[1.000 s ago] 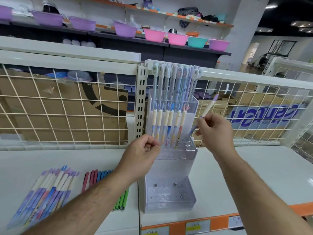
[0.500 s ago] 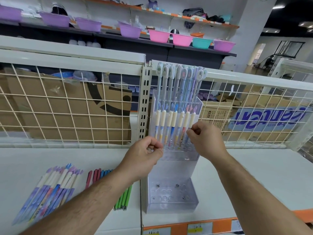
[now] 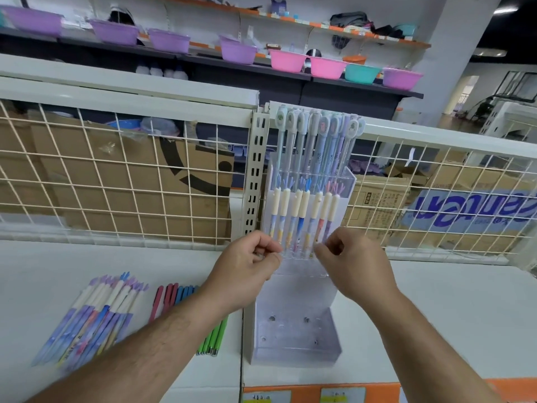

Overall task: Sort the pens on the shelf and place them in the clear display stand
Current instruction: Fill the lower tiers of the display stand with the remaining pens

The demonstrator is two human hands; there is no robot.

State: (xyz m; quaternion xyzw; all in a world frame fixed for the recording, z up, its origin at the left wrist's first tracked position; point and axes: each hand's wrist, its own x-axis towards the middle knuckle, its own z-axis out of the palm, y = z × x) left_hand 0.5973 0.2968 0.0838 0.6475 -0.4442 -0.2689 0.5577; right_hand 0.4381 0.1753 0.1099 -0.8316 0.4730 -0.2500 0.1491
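Note:
The clear display stand (image 3: 296, 335) stands on the white shelf (image 3: 436, 315) against the wire back. Its back tier holds several tall capped pens (image 3: 316, 135). The middle tier holds a row of pens with cream grips (image 3: 302, 205), and the lowest tier shows bare holes. My left hand (image 3: 247, 269) grips the left edge of the stand's middle tier with curled fingers. My right hand (image 3: 354, 263) pinches the lower end of the rightmost pen (image 3: 328, 225) in that row. A pile of purple and blue pens (image 3: 96, 312) lies on the shelf to the left.
Red and blue pens (image 3: 171, 295) and green pens (image 3: 215, 335) lie beside the pile, partly under my left arm. A wire grid (image 3: 116, 184) backs the shelf, with cardboard boxes behind it. An orange price rail (image 3: 334, 394) runs along the front edge.
My right hand brought a purple pen from the right, stood it at the right end of the middle row and slid down to its lower end. My left hand stayed on the stand.

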